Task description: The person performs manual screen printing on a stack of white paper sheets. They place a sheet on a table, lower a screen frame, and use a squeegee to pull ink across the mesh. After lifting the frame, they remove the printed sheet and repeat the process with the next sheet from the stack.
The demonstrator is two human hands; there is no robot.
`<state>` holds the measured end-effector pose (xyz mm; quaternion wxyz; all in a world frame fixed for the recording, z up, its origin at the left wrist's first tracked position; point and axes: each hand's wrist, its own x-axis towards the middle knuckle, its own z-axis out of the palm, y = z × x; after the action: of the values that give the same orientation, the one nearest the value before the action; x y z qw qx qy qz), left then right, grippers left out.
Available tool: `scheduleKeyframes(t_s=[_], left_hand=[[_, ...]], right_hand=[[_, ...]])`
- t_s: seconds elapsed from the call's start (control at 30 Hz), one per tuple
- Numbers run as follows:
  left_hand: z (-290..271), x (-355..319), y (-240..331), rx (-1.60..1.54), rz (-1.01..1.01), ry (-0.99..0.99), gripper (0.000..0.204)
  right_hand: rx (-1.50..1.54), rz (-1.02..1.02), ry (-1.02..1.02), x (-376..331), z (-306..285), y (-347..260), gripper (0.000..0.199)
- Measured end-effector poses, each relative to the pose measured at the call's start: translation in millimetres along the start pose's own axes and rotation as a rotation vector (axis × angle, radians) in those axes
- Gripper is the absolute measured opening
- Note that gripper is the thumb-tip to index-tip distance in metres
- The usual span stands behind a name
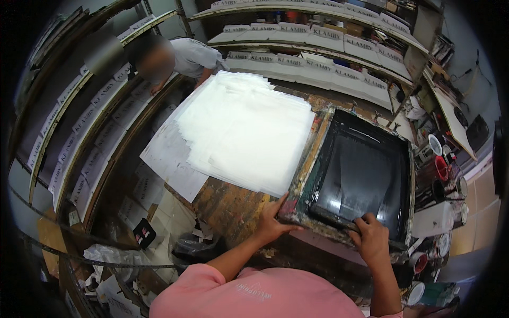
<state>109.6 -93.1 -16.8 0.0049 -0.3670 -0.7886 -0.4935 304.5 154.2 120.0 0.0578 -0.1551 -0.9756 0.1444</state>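
Note:
A screen printing frame [300, 197], its wood stained with paint, lies on the table in front of me to the right. Glossy black ink covers its mesh [360, 175]. At the frame's near left corner my left hand [273, 221] is closed, with fingers at the side and thumb along the near edge. My right hand [371, 237] grips a dark squeegee [333, 218] at the near end of the mesh; its fingers hide part of the handle. Left of the frame lies a broad, fanned pile of white sheets [249, 132].
Racks with printed sheets [318, 66] line the back, and more shelves [101, 127] stand left, where another person [193, 55] leans in. Ink cans [441, 167] crowd the right side. The worn wooden table [225, 204] shows between pile and frame. A plastic bag [114, 254] lies lower left.

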Motion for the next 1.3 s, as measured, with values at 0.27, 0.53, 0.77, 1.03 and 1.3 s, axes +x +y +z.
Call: scheduleKeyframes(t_s=[0.27, 0.53, 0.77, 1.03, 1.3], left_hand=[[-0.1, 104.8, 80.9, -0.727, 0.092, 0.292, 0.104], [124.0, 265.9, -48.6, -0.386, 0.011, -0.044, 0.038], [232.4, 364.0, -116.1, 0.255, 0.450, -0.075, 0.026], [185.4, 378.3, -94.2, -0.051, 0.239, -0.338, 0.029], [-24.6, 222.6, -145.1, -0.233, -0.283, 0.116, 0.022]], right_hand=[[-0.409, -0.091, 0.595, 51.0, -94.3, -21.0, 0.043], [-0.348, -0.235, 0.794, 127.1, -173.6, 0.5, 0.038], [-0.257, -0.166, 0.664, 144.1, -202.0, 11.1, 0.047], [-0.204, -0.093, 0.596, 149.3, -211.6, 12.4, 0.043], [-0.308, -0.069, 0.720, 131.3, -183.7, -6.8, 0.047]])
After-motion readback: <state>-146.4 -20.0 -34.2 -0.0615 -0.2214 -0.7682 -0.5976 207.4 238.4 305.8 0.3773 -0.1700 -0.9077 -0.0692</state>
